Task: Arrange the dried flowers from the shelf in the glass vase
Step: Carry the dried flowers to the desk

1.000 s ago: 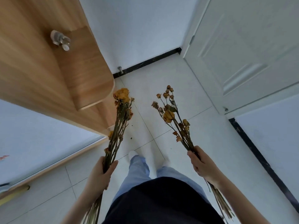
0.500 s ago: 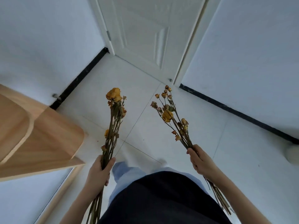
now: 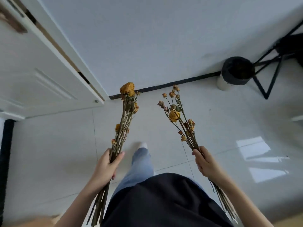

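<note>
My left hand [image 3: 106, 167] is closed around the stems of a bunch of dried yellow flowers [image 3: 126, 108] that points up and away from me. My right hand [image 3: 205, 162] grips a second bunch of dried flowers [image 3: 177, 115], with small orange buds and one larger yellow bloom, leaning to the upper left. Both bunches hang over the white tiled floor, their stem ends sticking out below my hands. No glass vase and no shelf are in view.
A white door [image 3: 41, 71] stands at the left. A white wall with a black skirting strip [image 3: 164, 86] runs ahead. At the upper right a dark round bin [image 3: 237, 71] sits beside black metal furniture legs [image 3: 265, 79]. My leg steps forward on the tiles.
The view has swung to the right: the wooden shelf has left the frame, the door has slid to the left, and the bin and metal legs have come in. Both hands keep their bunches.
</note>
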The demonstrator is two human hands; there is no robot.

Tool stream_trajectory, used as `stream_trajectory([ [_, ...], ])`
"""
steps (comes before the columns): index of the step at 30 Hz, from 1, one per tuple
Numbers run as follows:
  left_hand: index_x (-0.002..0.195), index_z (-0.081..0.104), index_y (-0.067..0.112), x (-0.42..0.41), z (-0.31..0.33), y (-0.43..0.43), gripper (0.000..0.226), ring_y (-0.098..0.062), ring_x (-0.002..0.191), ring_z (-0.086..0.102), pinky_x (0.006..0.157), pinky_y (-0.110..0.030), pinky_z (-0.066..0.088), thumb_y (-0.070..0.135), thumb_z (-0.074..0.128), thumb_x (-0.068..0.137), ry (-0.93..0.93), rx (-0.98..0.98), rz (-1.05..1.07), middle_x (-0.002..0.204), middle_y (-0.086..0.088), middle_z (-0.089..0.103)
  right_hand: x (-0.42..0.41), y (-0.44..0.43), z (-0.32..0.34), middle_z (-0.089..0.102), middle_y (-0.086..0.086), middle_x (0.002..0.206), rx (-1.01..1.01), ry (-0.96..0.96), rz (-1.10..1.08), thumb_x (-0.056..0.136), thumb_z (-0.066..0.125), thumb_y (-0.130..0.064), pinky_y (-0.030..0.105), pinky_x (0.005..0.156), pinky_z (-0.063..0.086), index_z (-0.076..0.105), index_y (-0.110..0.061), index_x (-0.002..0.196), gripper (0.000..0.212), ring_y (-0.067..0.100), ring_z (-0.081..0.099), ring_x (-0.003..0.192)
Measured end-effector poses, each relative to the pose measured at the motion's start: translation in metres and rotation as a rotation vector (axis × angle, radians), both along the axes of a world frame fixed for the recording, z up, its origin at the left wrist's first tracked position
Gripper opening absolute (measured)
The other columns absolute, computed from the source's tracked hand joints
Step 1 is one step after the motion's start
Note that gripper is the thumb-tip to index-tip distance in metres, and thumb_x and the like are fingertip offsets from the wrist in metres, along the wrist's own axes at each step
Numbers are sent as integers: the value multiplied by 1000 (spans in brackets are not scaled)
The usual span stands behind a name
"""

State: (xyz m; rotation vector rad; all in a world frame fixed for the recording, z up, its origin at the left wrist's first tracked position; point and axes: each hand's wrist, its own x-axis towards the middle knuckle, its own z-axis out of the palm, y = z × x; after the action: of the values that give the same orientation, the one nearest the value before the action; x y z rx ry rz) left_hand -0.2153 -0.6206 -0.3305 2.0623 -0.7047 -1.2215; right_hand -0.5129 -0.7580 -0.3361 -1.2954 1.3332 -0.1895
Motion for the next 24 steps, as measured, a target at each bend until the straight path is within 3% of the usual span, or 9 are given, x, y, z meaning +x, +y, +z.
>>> stream_trajectory([
  [9,86,46,8,-42,-15,-195,28,-11,35,37,35,-24,35,33,57,89,22,76,-431,47,2,41,-67,-42,-6,36,-2,55,59,54,-432,99,38,-23,16,34,27,46,2,91,27,4,30,37],
  [16,90,49,14,-101,-15,-361,25,-7,38,40,37,-21,38,38,56,88,88,85,-749,48,6,44,-120,-91,-2,35,-6,52,57,54,-807,98,38,-26,18,35,27,47,-2,92,26,6,29,39],
  [24,95,50,21,-201,-16,-472,19,-4,37,42,37,-20,39,38,55,88,98,100,-1031,45,7,49,-179,-128,-2,36,-4,53,37,65,-1026,98,39,-28,18,36,29,48,-4,91,27,6,31,39],
])
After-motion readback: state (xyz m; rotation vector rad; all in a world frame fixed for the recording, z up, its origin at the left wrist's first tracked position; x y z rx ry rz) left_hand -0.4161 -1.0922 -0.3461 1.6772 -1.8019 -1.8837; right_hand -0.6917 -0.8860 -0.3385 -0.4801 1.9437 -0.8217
